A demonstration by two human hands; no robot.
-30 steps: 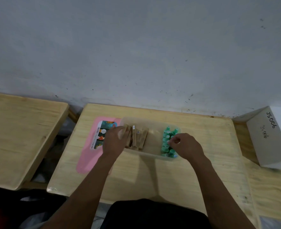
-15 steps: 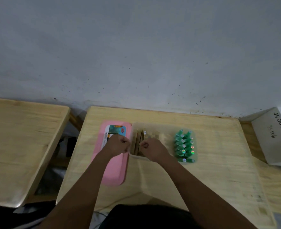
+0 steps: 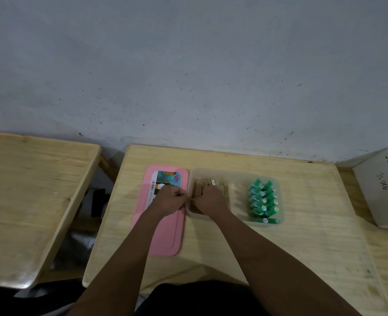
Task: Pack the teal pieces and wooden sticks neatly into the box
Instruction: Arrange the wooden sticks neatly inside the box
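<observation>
Left hand (image 3: 171, 200) curled at the near-left corner of the clear plastic box (image 3: 234, 173), grip unclear. Right hand (image 3: 209, 200) closed over wooden sticks (image 3: 208, 185) inside. Right of it, teal pieces (image 3: 262, 199) in rows. Under the left hand, pink lid (image 3: 163, 236).

A scuffed grey wall (image 3: 188, 76) is rising behind the wooden counter (image 3: 279, 242); a second wooden table (image 3: 29, 190) is standing apart, left, in dim light.

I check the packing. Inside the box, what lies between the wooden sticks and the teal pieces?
Nothing: in the head view, bare box floor separates the wooden sticks from the teal pieces.
</observation>
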